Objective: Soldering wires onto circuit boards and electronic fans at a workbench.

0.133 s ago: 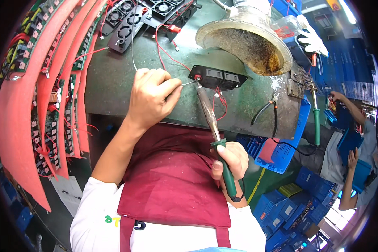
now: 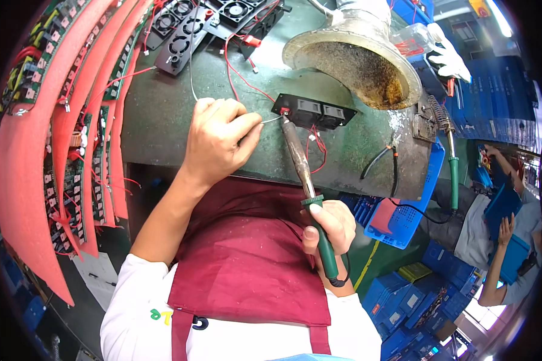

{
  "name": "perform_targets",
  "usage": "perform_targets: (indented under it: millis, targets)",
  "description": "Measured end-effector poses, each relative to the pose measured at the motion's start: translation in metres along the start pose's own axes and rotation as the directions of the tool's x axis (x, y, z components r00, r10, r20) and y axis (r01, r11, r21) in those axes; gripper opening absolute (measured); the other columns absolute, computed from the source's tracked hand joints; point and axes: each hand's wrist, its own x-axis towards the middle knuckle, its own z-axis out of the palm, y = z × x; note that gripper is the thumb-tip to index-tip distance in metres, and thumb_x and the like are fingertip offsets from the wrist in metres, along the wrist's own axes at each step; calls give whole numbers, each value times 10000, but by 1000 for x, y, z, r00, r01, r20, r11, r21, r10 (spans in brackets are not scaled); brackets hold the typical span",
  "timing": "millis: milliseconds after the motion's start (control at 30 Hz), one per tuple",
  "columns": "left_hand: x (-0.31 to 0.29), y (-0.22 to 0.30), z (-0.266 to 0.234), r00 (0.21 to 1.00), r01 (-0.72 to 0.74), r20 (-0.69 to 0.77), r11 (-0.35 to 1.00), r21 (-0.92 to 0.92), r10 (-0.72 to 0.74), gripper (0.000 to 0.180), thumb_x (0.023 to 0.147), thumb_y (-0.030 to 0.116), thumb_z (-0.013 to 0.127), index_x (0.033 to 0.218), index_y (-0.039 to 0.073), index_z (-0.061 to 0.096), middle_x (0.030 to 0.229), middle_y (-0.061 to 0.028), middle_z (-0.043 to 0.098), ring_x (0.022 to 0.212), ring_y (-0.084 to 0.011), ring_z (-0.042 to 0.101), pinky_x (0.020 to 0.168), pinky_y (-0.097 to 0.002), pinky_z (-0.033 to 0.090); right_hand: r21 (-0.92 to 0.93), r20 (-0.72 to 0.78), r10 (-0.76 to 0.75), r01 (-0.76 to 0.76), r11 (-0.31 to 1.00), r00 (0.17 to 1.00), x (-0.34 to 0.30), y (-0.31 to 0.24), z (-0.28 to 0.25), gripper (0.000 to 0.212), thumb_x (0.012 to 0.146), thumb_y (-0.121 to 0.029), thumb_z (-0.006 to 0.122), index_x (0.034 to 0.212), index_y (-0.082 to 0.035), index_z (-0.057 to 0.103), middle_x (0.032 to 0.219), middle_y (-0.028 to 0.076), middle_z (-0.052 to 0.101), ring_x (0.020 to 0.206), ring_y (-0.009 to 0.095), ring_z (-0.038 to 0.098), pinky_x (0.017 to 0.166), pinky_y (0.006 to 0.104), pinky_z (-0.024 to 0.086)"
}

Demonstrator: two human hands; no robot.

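Note:
My right hand point(image 2: 334, 227) is wrapped round the green handle of a soldering iron point(image 2: 297, 155), whose tip rests at a small red part on a black panel point(image 2: 315, 112). Pinched in my left hand point(image 2: 220, 133) is a thin strand of solder wire point(image 2: 271, 120); its end meets the iron's tip at the red part. The strand also runs up from behind the hand toward the far side. The panel stands on the bench with two grey sockets facing me, and thin red wires point(image 2: 319, 150) trail from it. The tip hides the exact joint.
Black fan panels point(image 2: 190, 45) lie at the back left. A metal fume hood point(image 2: 358, 51) overhangs the back right. Cutters point(image 2: 395, 171) and a second iron in a coil stand point(image 2: 453, 174) are at right. Circuit boards between pink sheets point(image 2: 30, 180) stand left. A co-worker point(image 2: 506, 228) is far right.
The co-worker's arms at the far right have shifted slightly. My hands, the iron and the solder wire hold nearly the same place.

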Motion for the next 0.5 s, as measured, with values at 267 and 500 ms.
perform_targets:
  millis: [267, 500]
  targets:
    - [-1, -8, 0, 1000, -8, 2, 1000, -4, 8, 127, 845, 120, 845, 954, 92, 788, 856, -32, 659, 797, -234, 632, 837, -398, 431, -17, 26, 19, -19, 1000, 999, 4, 0, 6, 296, 1010, -238, 749, 1218, -30, 717, 752, 62, 697, 618, 233, 657, 632, 379, 560]
    - [-1, -9, 5, 1000, -15, 2, 1000, 0, 15, 134, 846, 126, 849, 962, 95, 789, 864, -36, 656, 804, -240, 628, 845, -404, 436, -20, 26, 18, -18, 1000, 999, 3, 3, 5, 297, 994, -220, 756, 1215, -25, 719, 752, 61, 695, 620, 231, 655, 627, 375, 556]
